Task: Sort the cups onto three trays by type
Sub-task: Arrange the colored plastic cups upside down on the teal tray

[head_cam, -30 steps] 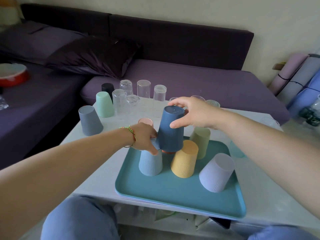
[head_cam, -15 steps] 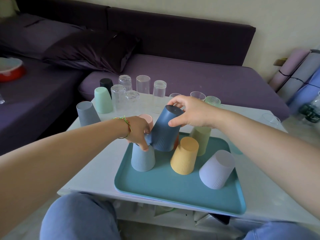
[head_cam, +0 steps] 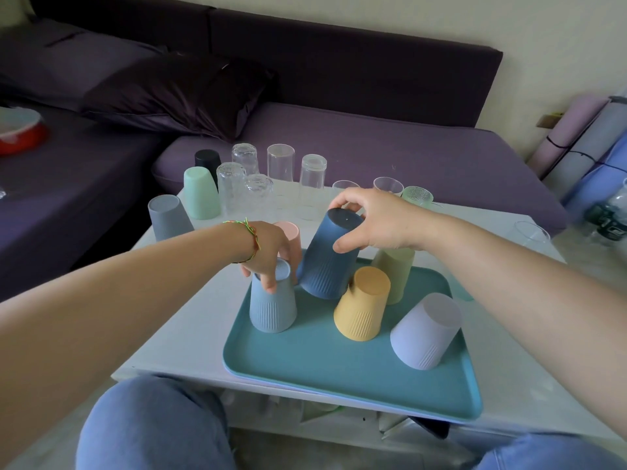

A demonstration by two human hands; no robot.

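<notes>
A teal tray (head_cam: 305,364) lies on the white table (head_cam: 183,334) with ribbed cups upside down on it: light blue (head_cam: 273,307), yellow (head_cam: 361,305), pale green (head_cam: 395,273) and lilac (head_cam: 425,330). My right hand (head_cam: 373,220) grips the base of a dark blue ribbed cup (head_cam: 327,262), which tilts left with its rim on the tray. My left hand (head_cam: 268,254) holds the top of the light blue cup. A pink cup (head_cam: 291,232) stands just behind my left hand.
Smooth grey (head_cam: 168,217), mint (head_cam: 202,191) and black (head_cam: 207,161) cups stand at the table's far left. Several clear glasses (head_cam: 280,164) line the far edge, and one glass (head_cam: 531,235) is at the right. A purple sofa (head_cam: 373,147) surrounds the table.
The dark blue cup has come down from above the light blue cup and tilted left onto the tray. My left hand stayed on the light blue cup.
</notes>
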